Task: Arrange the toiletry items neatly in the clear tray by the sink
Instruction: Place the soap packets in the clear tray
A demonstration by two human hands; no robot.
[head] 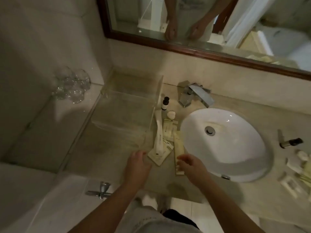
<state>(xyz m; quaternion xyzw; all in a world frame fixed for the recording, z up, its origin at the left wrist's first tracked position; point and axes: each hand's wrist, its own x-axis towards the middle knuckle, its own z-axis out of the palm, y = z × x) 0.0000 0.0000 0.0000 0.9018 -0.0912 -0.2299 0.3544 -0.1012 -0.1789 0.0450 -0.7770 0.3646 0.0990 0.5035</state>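
Note:
A clear tray (107, 93) stands on the counter left of the sink, with nothing visible inside it. Between tray and sink lie several toiletry items: a small dark-capped bottle (165, 103), a round white cap (171, 114), a long white packet (159, 135), pale sachets (168, 130) and a long pale yellow packet (178, 148). My left hand (137, 165) hovers open just left of a flat sachet (155, 157). My right hand (191, 167) rests fingers apart on the near end of the yellow packet; a grip cannot be made out.
The white sink (227, 158) and chrome faucet (195, 96) sit to the right. More toiletries (296, 167) and a dark-tipped tool (290, 142) lie at the far right. Glass tumblers (72, 86) stand at the back left. A mirror (202, 22) hangs above.

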